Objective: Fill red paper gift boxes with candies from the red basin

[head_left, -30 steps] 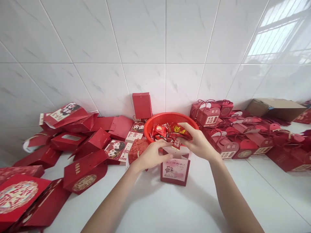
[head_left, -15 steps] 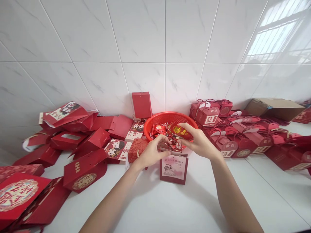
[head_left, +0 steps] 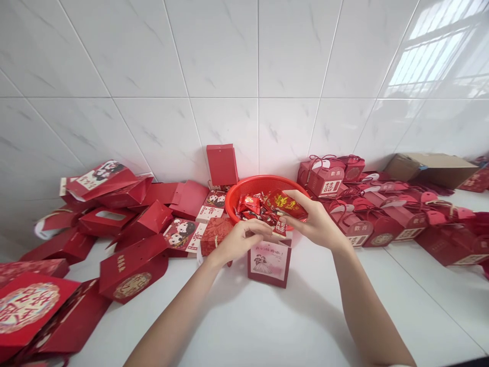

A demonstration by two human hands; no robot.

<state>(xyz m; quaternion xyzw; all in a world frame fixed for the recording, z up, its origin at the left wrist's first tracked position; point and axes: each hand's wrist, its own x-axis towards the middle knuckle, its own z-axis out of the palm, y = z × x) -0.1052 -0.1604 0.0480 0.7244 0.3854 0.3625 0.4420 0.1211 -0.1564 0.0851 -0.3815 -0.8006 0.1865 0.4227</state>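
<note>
1. Red packet [head_left: 286,203] with gold print is in the grip of the right hand [head_left: 319,221]. The thumb is at its lower edge and the fingers at its upper edge, so it looks pinched between them, over the near part of the red basket [head_left: 267,178].
2. Left hand [head_left: 239,240] has curved fingers with the thumb below. Its underside is hidden, so I cannot tell if this grip is pinching something.
3. Small wrapper [head_left: 281,229] shows just below the right thumb; I cannot tell if it is touched.
4. Printed box [head_left: 269,262], showing a couple of 2 figures, stands upright on the counter [head_left: 248,326], in front of the basket. The left hand hides part of its top.
5. Inside the basket are more wrapped sweets [head_left: 250,204].
6. On the left, red boxes [head_left: 133,267] lie in a loose pile.
7. On the right, corded boxes [head_left: 327,181] are crowded together, with a cardboard box [head_left: 443,163] behind.
</note>
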